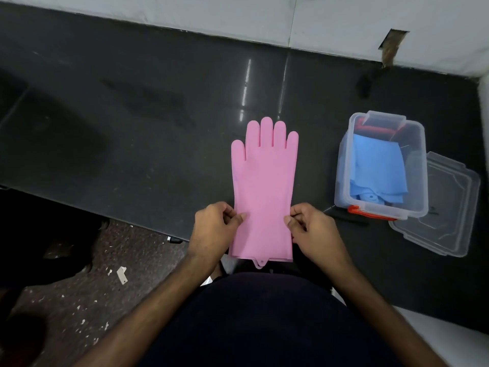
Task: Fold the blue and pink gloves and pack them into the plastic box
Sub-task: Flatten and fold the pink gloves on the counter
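A pink glove [263, 181] lies flat on the dark counter, fingers pointing away from me, its cuff hanging slightly over the near edge. My left hand [215, 229] pinches the glove's left edge near the cuff. My right hand [313, 229] pinches the right edge at the same height. To the right stands the clear plastic box [420, 181], open, with folded blue gloves [375, 168] inside.
The box's clear lid [449, 207] lies against the box on its right. The dark counter [132, 128] runs left, with a white wall [238, 17] behind it. A speckled floor [105, 287] lies below the counter edge at the left.
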Tool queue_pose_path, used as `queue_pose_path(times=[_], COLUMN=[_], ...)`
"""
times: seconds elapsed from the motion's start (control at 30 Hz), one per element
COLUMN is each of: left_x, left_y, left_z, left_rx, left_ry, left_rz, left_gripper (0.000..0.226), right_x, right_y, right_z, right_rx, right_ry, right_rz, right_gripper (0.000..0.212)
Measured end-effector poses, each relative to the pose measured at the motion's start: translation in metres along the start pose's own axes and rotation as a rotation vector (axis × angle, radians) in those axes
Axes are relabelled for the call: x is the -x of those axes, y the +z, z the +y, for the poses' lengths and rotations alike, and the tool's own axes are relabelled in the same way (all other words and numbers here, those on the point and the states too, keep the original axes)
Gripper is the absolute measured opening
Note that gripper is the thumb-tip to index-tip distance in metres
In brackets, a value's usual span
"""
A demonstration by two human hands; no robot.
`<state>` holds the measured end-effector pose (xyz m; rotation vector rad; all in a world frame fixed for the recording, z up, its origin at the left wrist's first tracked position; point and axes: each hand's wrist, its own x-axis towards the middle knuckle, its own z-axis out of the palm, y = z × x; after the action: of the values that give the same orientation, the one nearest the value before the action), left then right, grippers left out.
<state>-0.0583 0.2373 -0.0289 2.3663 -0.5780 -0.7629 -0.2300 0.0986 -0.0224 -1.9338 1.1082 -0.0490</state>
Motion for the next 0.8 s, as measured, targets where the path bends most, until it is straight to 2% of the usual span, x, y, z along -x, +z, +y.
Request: queue_pose_path(times=[0.13,0.27,0.4,0.47,0.67,0.73,0.8], left_x=[-0.001,-0.002,0.003,0.003,-0.001,0.001,0.005], left_y=[-0.004,-0.009,-0.012,-0.012,-0.012,-0.012,-0.011], left_z=[-0.003,0.0,0.001,-0.001,0.004,0.006,0.009], left_rx=[-0.04,0.039,-0.136,-0.12,-0.071,-0.149,-0.338], left_ry=[-0.063,-0.104,-0.095,-0.109,-0.077,-0.055,-0.004], left_rz=[-0.025,-0.054,-0.036,-0.038,-0.076,-0.101,-0.093], left_gripper=[0.031,0.03,0.032,0.033,0.031,0.03,0.031], right_x=[-0.005,-0.007,-0.007,-0.007,-0.006,-0.006,-0.006], right_y=[-0.002,-0.004,-0.001,0.001,0.003,0.003,0.005], right_z=[-0.001,-0.002,-0.002,-0.003,0.001,0.002,0.003], right_rx=[0.018,0.048,0.109,0.142,0.153,0.163,0.196], right_ry=[0.057,0.043,0.039,0.027,0.004,0.022,0.036], right_rz=[-0.071,-0.066,-0.078,-0.081,-0.049,-0.049,-0.038], right_gripper=[0.011,0.01,0.009,0.009,0.023,0.027,0.029])
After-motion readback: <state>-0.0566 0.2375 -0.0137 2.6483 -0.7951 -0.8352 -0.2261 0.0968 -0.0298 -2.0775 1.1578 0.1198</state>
